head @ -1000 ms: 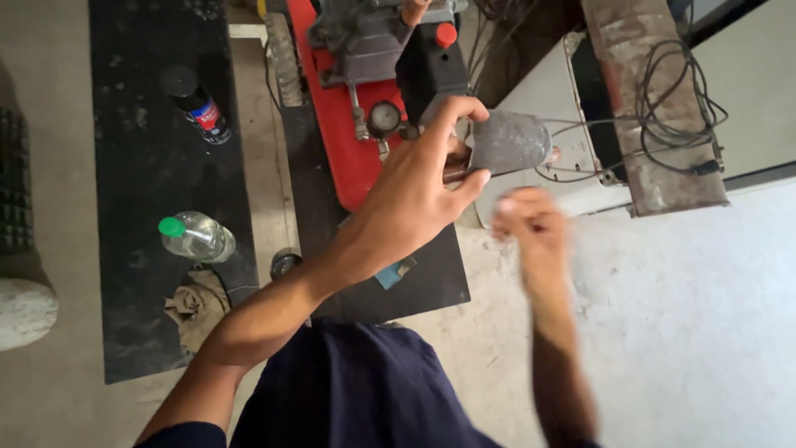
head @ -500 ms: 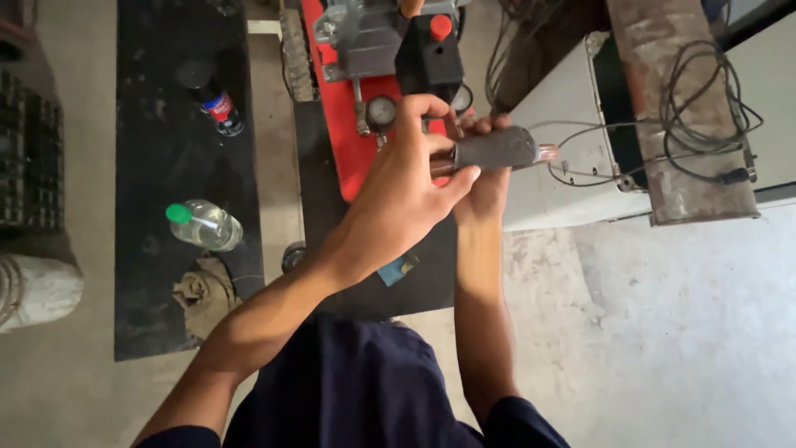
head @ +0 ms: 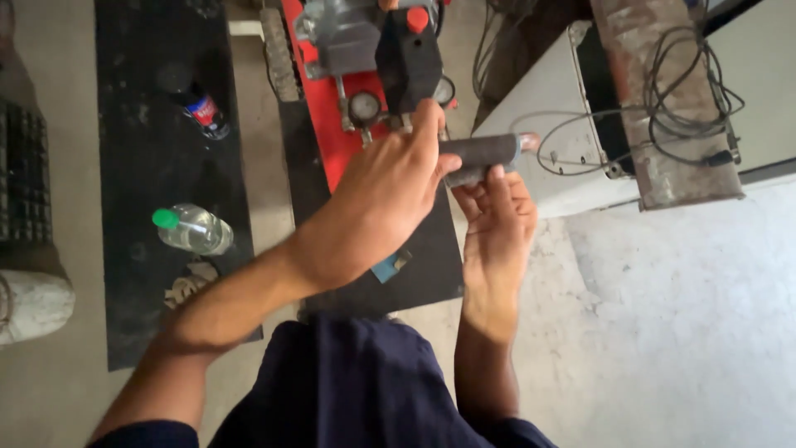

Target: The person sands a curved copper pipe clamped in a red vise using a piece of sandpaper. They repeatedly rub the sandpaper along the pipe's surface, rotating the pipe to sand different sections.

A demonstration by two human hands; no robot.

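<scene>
Grey concrete floor [head: 688,332] fills the right side of the head view, with one long black rubber mat [head: 149,166] laid along the left. Held up above it between both hands is one short dark grey cylindrical piece [head: 485,152] with a pale metal tip at its right end, lying roughly level. The left hand [head: 377,207] grips its left end, thumb on top and fingers curled over. The right hand [head: 496,228] supports it from below, fingertips wrapped around the underside. Behind the hands stands one red machine [head: 323,108] with a black box, one red knob [head: 417,19] and two round gauges [head: 365,108]. Two bottles lie on the mat: one clear plastic bottle with a green cap [head: 192,229] and one dark bottle with a red and blue label [head: 203,112]. To the right sits one white cabinet [head: 551,166], with one rusty metal bar [head: 663,108] draped in black cables [head: 688,91].
</scene>
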